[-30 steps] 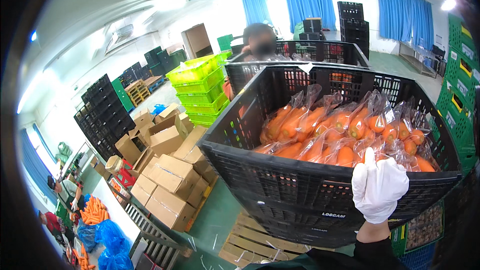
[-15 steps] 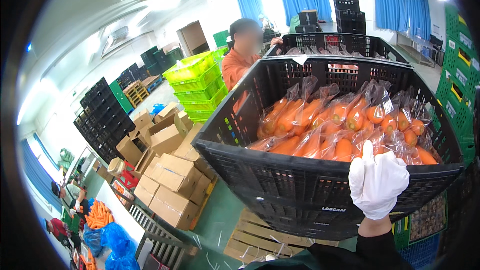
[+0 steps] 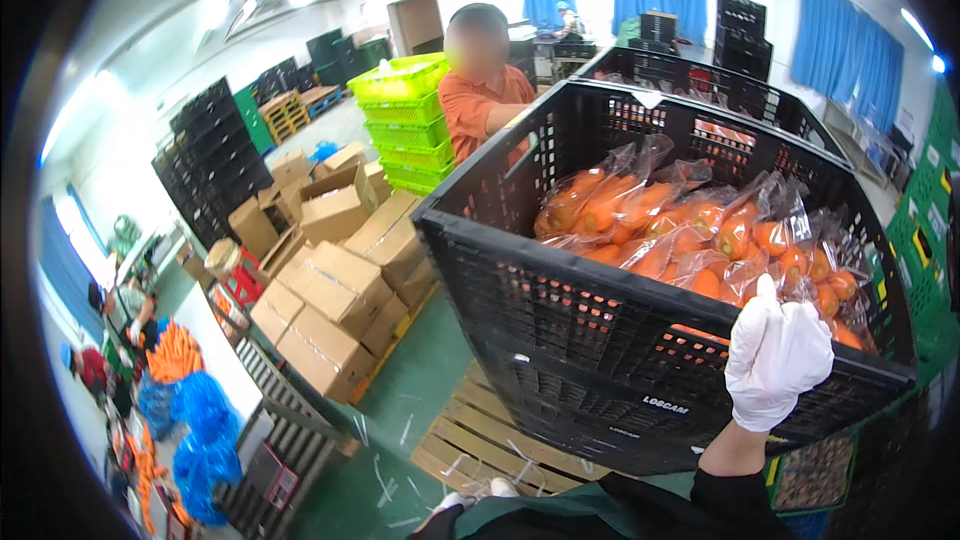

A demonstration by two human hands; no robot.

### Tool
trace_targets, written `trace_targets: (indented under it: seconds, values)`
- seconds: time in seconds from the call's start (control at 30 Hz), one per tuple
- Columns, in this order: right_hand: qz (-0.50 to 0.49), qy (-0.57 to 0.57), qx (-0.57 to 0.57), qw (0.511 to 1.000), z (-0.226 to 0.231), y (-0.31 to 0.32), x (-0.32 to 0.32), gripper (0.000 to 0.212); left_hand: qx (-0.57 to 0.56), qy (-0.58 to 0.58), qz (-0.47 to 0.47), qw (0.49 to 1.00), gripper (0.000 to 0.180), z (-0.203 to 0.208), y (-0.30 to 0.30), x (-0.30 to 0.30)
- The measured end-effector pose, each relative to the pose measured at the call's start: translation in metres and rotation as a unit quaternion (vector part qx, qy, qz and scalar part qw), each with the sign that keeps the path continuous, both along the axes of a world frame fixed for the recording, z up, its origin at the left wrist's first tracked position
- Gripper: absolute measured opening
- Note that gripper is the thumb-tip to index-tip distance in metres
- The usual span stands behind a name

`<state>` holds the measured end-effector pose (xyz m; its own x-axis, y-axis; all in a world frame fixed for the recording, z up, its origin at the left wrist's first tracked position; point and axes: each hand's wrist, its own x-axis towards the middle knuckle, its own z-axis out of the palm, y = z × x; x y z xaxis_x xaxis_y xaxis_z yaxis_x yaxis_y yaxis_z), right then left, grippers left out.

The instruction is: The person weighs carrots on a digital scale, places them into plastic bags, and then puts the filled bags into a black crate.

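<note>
My right hand [image 3: 778, 365], in a white glove, is closed over the near rim of a large black plastic crate [image 3: 560, 340]. Clear plastic bags of carrots [image 3: 690, 225] fill much of this crate, heaped just beyond my fingers. Another black crate of the same kind lies under it, and the stack rests on a wooden pallet [image 3: 485, 440]. My left hand is out of view.
Behind stands another black crate [image 3: 720, 80], with a person in an orange top [image 3: 470, 110] beside it. Lime-green crates [image 3: 405, 130], cardboard boxes [image 3: 335, 285] and a carrot-laden table [image 3: 225, 365] lie left; green crates [image 3: 920, 240] stand right. White strips litter the floor.
The view has tilted down and turned, showing more floor and my shoes. My right hand keeps its hold on the rim. The other person's arm now reaches behind the crate.
</note>
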<state>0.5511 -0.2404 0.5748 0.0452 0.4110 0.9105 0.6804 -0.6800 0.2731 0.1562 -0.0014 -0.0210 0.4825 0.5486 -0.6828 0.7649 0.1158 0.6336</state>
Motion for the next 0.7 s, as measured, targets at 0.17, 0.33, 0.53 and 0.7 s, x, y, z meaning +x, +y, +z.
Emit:
trace_targets:
  seconds: [0.17, 0.33, 0.53, 0.7]
  values:
    - [-0.011, -0.03, 0.019, 0.999, 0.0, 0.0, -0.002, 0.026, 0.01, 0.059, -0.1, 0.993, 0.034, -0.024, -0.023, -0.024]
    - [-0.037, -0.085, 0.002, 0.996, -0.004, 0.006, 0.003, 0.024, 0.127, 0.081, -0.178, 0.972, 0.037, -0.039, -0.052, -0.052]
    - [0.001, -0.153, 0.027, 0.988, -0.007, 0.004, 0.024, 0.036, 0.207, 0.128, -0.236, 0.941, 0.034, -0.055, -0.098, -0.051]
    - [-0.062, -0.131, 0.069, 0.987, -0.006, -0.021, 0.03, 0.046, 0.181, 0.008, -0.057, 0.982, 0.033, 0.003, -0.113, -0.04]
